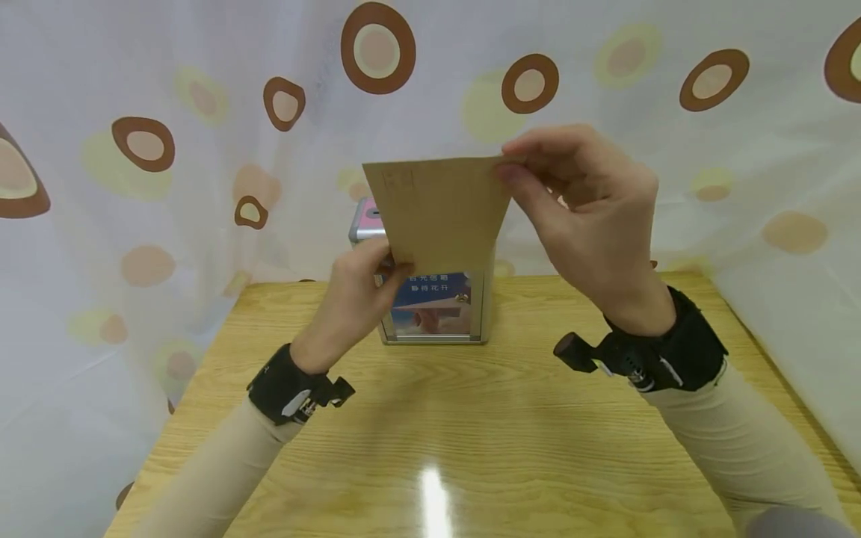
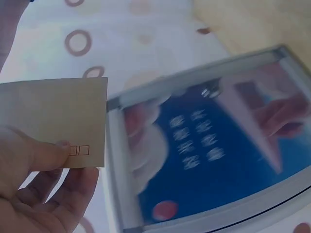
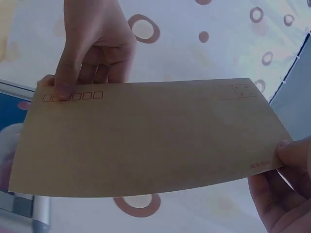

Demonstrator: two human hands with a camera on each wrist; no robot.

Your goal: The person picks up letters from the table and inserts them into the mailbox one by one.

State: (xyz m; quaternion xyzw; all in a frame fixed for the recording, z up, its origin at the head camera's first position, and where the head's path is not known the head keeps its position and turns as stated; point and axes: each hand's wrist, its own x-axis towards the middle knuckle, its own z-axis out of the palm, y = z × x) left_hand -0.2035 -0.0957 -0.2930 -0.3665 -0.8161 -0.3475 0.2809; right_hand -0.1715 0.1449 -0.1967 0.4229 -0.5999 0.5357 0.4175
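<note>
Both hands hold a brown paper envelope (image 1: 444,213) up over the table, in front of a metal-framed box. My left hand (image 1: 356,288) pinches its lower left corner between thumb and fingers. At the upper right corner my right hand (image 1: 599,209) pinches it the same way. Small red squares and a stamp outline are printed on the envelope (image 3: 141,141), seen nearly whole in the right wrist view. The box (image 1: 437,299) has a pink top with a dark slot, and a blue picture front with white characters. The envelope hides much of its upper part.
The box stands at the back of a wood-grain table (image 1: 511,418). A white curtain (image 1: 444,112) with brown ring patterns hangs behind the table and along its sides. Black straps with small cameras sit on both wrists.
</note>
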